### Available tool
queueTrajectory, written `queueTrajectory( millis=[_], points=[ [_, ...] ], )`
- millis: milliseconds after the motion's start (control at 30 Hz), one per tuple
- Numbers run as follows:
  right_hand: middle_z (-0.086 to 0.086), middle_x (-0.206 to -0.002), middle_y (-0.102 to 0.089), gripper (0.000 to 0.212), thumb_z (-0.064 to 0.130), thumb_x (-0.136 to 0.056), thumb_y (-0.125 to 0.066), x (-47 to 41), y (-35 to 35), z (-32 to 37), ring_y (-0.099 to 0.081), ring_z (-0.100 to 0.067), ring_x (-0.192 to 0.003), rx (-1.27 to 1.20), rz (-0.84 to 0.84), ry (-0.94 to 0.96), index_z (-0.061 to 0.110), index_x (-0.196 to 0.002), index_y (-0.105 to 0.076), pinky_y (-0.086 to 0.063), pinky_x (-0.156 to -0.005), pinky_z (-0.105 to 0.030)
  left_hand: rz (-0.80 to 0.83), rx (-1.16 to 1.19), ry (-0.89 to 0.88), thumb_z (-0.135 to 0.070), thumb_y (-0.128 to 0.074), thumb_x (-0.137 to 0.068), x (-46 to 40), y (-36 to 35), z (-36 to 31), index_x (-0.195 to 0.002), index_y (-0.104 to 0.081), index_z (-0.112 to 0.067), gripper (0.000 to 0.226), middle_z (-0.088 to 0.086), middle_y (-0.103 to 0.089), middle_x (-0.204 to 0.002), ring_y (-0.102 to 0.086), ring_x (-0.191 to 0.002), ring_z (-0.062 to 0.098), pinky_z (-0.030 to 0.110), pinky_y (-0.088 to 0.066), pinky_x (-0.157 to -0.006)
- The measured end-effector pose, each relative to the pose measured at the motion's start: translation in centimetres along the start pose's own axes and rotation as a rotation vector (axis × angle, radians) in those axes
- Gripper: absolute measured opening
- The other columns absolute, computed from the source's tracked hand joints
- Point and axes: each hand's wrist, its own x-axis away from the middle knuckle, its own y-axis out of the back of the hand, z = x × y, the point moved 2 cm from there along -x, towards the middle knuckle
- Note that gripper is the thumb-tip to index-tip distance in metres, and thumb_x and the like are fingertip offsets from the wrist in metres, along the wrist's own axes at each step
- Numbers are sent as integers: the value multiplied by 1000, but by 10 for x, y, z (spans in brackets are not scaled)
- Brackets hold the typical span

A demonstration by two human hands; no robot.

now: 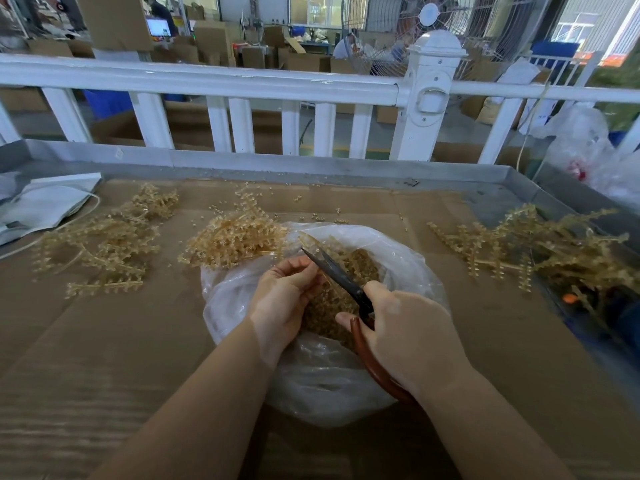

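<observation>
1. Near the table's [86, 341] front edge, the left hand [287, 299] pinches a plastic sprig [309, 240] over the open bag [311, 386].
2. The right hand [412, 334] grips the scissors [341, 275], blades at the sprig.
3. Snipped bits [362, 268] fill the bag; heaps toward the left [104, 240] and right [540, 244] edges suggest much remains.

Beyond the grip a white railing [221, 85] with a capped post [431, 98] crosses the view; farther off, cardboard boxes [211, 41], a big fan [429, 15] up right, bright windows [313, 8].
</observation>
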Motion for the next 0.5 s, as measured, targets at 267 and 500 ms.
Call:
queueTrajectory(
  millis=[267,500],
  points=[
    [11,-67,-42,37,66,-90,-34,-1,1,2,-47,-10,-66,18,27,-21,29,-87,-33,-36,-60,-23,22,-20,-20,11,-48,-89,1,-1,0,-74,-58,-5,23,1,-66,-62,-64,-60,11,17,-54,-58],
    [12,-70,-46,37,67,-89,-34,3,-2,0,-47,-7,-67,-45,29,-31,31,-91,-40,-35,-61,-21,-10,24,-12,11,-46,-90,1,-1,0,-77,-55,-8,25,3,-64,-71,-62,-68,12,16,-54,-60]
  ],
)
